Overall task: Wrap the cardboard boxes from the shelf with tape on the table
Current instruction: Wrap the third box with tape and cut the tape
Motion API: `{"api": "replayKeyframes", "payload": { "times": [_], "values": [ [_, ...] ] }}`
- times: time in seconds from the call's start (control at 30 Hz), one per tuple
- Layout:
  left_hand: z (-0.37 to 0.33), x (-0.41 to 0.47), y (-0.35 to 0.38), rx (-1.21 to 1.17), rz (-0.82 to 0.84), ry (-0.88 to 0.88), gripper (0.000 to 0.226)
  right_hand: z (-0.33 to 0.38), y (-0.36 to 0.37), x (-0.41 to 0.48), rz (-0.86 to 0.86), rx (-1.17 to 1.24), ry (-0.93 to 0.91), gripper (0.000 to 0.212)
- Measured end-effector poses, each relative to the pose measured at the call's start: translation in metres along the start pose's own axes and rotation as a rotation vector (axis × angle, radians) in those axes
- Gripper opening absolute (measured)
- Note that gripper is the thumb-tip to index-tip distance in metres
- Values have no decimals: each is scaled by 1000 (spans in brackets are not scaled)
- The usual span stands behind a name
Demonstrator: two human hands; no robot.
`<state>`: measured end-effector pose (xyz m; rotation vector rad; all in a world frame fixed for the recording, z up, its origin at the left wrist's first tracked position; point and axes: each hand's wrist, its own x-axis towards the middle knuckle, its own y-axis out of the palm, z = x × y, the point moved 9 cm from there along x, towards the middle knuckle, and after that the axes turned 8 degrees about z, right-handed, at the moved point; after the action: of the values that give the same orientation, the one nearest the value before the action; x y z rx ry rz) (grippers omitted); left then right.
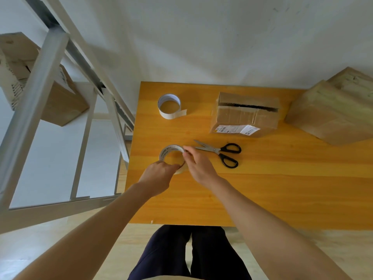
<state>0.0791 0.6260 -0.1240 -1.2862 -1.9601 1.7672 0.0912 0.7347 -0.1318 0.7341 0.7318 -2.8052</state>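
A plain white wall (201,37) rises beyond the fingers, behind the far edge of an orange wooden table (282,188). Left of the fingers stands a grey metal shelf (36,98) with white boards. Pale wood floor (50,235) lies below, evenly lit by soft light.

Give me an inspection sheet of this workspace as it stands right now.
Surface: orange wooden table, set against a white wall.
Job's things: tape roll held just over the table; cardboard box with labels, top flap gaping; scissors lying flat near the box.
Clutter: nearly spent tape roll at the table's far left; larger box at its right edge.
Grippers: left hand grips the held roll; right hand pinches at its rim, seemingly at the tape end.
Cables: nothing seen.
Surroundings: metal shelf on the left holding shelf boxes; pale wood floor.
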Motion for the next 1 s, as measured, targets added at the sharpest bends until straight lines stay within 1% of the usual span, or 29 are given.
{"api": "replayKeyframes", "payload": {
  "times": [0.1, 0.2, 0.27, 0.4, 0.53, 0.6, 0.63, 0.7, 0.73, 0.8, 0.87, 0.93, 1.0],
  "values": [
    [-9, -4, -26, 50, -181, 117, 44, 7, -18, 1, -77, 79, 8, 48],
    [-18, -6, -47, 95, -280, 154, 44, 15, -39, 2, -146, 144, -1, 45],
    [-21, -4, -59, 99, -323, 166, 40, 19, -53, 3, -182, 208, 0, 40],
    [-23, 2, -78, 140, -373, 178, 37, 31, -79, 2, -238, 236, -31, 26],
    [-25, 9, -101, 120, -376, 208, 35, 52, -103, -6, -337, 240, -124, 16],
    [-22, 15, -106, 51, -334, 196, 38, 63, -115, -10, -387, 203, -159, 12],
    [-20, 19, -110, -25, -328, 179, 33, 69, -120, -12, -414, 178, -172, 10],
    [-15, 27, -118, -207, -298, 90, 21, 78, -130, -16, -467, 122, -190, 10],
    [-15, 31, -121, -296, -295, 66, 21, 83, -134, -19, -491, 96, -197, 10],
    [-25, 37, -128, -436, -285, 94, 24, 90, -144, -23, -543, 54, -203, 12],
    [-35, 41, -138, -558, -274, 137, 22, 96, -156, -30, -614, 18, -215, 13],
    [-35, 45, -148, -615, -256, 146, 18, 97, -167, -34, -651, -5, -209, 13],
    [-34, 48, -157, -585, -229, 161, 15, 94, -175, -34, -644, 17, -189, 13]
  ]
}}
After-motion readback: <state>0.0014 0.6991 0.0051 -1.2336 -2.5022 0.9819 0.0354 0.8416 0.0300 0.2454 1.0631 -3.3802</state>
